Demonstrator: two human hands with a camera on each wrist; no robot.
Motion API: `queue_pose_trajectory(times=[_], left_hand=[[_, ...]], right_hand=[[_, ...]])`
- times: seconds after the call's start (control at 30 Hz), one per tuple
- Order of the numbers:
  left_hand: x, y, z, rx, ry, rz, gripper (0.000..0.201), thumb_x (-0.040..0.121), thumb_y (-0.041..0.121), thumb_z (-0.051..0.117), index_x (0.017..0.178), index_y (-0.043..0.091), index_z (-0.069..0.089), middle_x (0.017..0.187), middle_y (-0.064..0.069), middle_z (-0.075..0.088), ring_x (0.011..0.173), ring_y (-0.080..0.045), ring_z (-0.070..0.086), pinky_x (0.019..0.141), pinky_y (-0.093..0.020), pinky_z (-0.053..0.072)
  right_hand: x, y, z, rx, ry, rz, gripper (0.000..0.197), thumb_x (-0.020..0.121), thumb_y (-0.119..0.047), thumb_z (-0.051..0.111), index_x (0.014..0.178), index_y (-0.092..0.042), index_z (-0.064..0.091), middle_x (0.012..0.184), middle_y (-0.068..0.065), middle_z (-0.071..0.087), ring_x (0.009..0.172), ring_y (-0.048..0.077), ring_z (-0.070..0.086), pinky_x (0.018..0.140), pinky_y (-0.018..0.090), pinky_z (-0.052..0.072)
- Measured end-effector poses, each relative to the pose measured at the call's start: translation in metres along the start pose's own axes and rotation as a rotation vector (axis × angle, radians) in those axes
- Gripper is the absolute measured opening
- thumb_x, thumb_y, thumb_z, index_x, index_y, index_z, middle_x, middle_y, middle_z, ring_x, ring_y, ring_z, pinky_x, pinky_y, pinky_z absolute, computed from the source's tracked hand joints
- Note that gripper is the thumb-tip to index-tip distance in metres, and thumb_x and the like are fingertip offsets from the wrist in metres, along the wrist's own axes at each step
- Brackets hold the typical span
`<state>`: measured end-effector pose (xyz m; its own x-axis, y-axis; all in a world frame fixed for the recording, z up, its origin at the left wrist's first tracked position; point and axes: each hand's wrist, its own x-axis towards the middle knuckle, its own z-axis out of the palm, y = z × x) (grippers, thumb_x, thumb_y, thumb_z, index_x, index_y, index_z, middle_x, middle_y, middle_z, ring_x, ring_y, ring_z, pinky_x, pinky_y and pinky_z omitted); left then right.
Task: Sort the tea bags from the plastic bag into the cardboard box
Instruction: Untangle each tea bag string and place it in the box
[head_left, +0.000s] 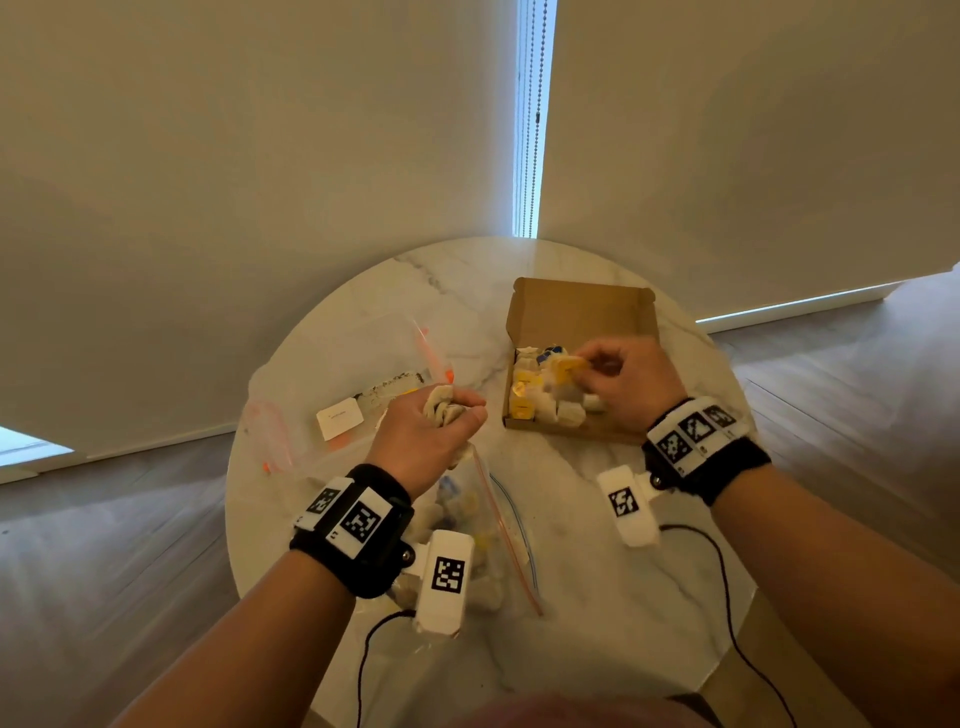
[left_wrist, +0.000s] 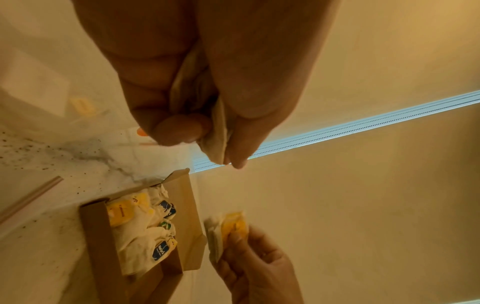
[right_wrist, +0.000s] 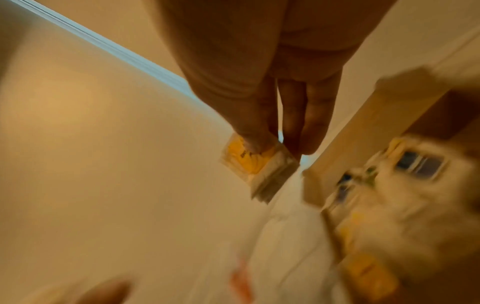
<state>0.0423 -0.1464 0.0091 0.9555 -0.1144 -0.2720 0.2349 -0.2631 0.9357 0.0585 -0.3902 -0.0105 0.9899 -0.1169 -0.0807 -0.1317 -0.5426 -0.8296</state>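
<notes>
An open cardboard box (head_left: 582, 306) sits at the back right of the round marble table, holding several white tea bags with yellow and blue tags (left_wrist: 145, 226). My right hand (head_left: 618, 379) hovers over the box and pinches a yellow-tagged tea bag (head_left: 566, 366) (right_wrist: 249, 162) between thumb and fingers. My left hand (head_left: 431, 436) is left of the box, above the table, fingers curled round a bunch of pale tea bags (head_left: 441, 410) (left_wrist: 205, 115). A clear zip plastic bag (head_left: 483, 535) with more tea bags lies under my left wrist.
A second clear bag with an orange zip (head_left: 395, 358) and a white card (head_left: 340, 420) lie at the left of the table (head_left: 597, 613). Dark crumbs speckle the marble (left_wrist: 52, 152). Cables run off the near edge. Blinds hang behind the table.
</notes>
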Motion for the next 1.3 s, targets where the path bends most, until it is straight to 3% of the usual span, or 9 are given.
queue_pose_trajectory(times=[0.13, 0.4, 0.53, 0.67, 0.8, 0.97, 1.1, 1.17, 1.3], left_hand=[[0.002, -0.005, -0.004, 0.002, 0.001, -0.016, 0.002, 0.087, 0.013, 0.073, 0.087, 0.014, 0.075, 0.067, 0.009, 0.065, 0.056, -0.007, 0.055, 0.050, -0.025, 0.046], [0.005, -0.011, -0.007, 0.002, 0.038, -0.062, 0.006, 0.087, 0.010, 0.072, 0.085, 0.015, 0.074, 0.073, 0.001, 0.066, 0.059, -0.008, 0.057, 0.049, -0.024, 0.045], [0.006, -0.012, -0.007, -0.006, 0.046, -0.066, 0.006, 0.088, 0.007, 0.070, 0.086, 0.012, 0.074, 0.076, -0.005, 0.065, 0.053, -0.005, 0.055, 0.046, -0.021, 0.045], [0.007, -0.013, -0.009, 0.021, 0.049, -0.071, 0.007, 0.088, 0.010, 0.071, 0.085, 0.015, 0.074, 0.077, -0.005, 0.066, 0.058, -0.007, 0.057, 0.049, -0.023, 0.047], [0.007, -0.014, -0.010, 0.033, 0.048, -0.074, 0.008, 0.087, 0.012, 0.072, 0.085, 0.019, 0.075, 0.079, -0.003, 0.069, 0.062, -0.008, 0.059, 0.052, -0.024, 0.049], [0.006, -0.010, -0.008, -0.008, 0.037, -0.075, 0.006, 0.089, 0.010, 0.070, 0.088, 0.015, 0.073, 0.079, -0.005, 0.065, 0.056, -0.004, 0.057, 0.049, -0.019, 0.048], [0.005, -0.009, -0.009, -0.132, 0.030, -0.155, 0.006, 0.090, 0.011, 0.069, 0.089, 0.016, 0.073, 0.080, -0.002, 0.063, 0.067, -0.014, 0.057, 0.052, -0.028, 0.050], [0.004, -0.005, -0.009, -0.227, 0.007, -0.223, 0.005, 0.090, 0.015, 0.068, 0.093, 0.016, 0.072, 0.079, -0.001, 0.062, 0.069, -0.015, 0.056, 0.053, -0.028, 0.049], [0.002, 0.003, -0.011, -0.425, -0.046, -0.356, 0.048, 0.071, 0.046, 0.072, 0.106, 0.013, 0.070, 0.080, -0.002, 0.064, 0.066, -0.014, 0.059, 0.054, -0.028, 0.050]], right_hand=[[0.033, 0.045, -0.022, -0.289, 0.088, 0.195, 0.008, 0.087, -0.017, 0.068, 0.092, -0.021, 0.072, 0.092, -0.001, 0.070, 0.082, 0.014, 0.060, 0.077, 0.029, 0.049], [0.056, 0.088, 0.015, -0.472, -0.121, 0.382, 0.022, 0.087, -0.011, 0.067, 0.108, -0.014, 0.072, 0.117, 0.007, 0.067, 0.107, 0.026, 0.061, 0.090, 0.029, 0.047], [0.062, 0.098, 0.031, -0.430, -0.172, 0.472, 0.019, 0.086, -0.012, 0.068, 0.104, -0.015, 0.074, 0.112, 0.007, 0.069, 0.102, 0.025, 0.062, 0.080, 0.024, 0.045], [0.067, 0.104, 0.037, -0.466, -0.094, 0.566, 0.023, 0.084, -0.013, 0.069, 0.106, -0.007, 0.066, 0.110, 0.013, 0.064, 0.101, 0.031, 0.061, 0.081, 0.031, 0.050], [0.069, 0.106, 0.040, -0.514, -0.113, 0.669, 0.032, 0.087, -0.019, 0.070, 0.109, -0.002, 0.056, 0.109, 0.016, 0.059, 0.105, 0.032, 0.059, 0.073, 0.032, 0.043], [0.075, 0.112, 0.047, -0.529, -0.164, 0.602, 0.027, 0.086, -0.018, 0.068, 0.108, -0.003, 0.063, 0.109, 0.015, 0.066, 0.099, 0.030, 0.064, 0.070, 0.028, 0.045], [0.069, 0.111, 0.044, -0.507, -0.095, 0.605, 0.020, 0.088, -0.018, 0.066, 0.101, -0.002, 0.062, 0.096, 0.012, 0.064, 0.082, 0.030, 0.060, 0.065, 0.028, 0.042], [0.063, 0.102, 0.039, -0.516, -0.044, 0.576, 0.018, 0.090, -0.019, 0.062, 0.099, -0.003, 0.062, 0.093, 0.010, 0.062, 0.086, 0.031, 0.060, 0.065, 0.028, 0.041], [0.043, 0.063, 0.031, -0.452, 0.002, 0.320, 0.027, 0.090, -0.021, 0.059, 0.113, -0.008, 0.065, 0.104, 0.011, 0.068, 0.097, 0.029, 0.062, 0.082, 0.033, 0.050]])
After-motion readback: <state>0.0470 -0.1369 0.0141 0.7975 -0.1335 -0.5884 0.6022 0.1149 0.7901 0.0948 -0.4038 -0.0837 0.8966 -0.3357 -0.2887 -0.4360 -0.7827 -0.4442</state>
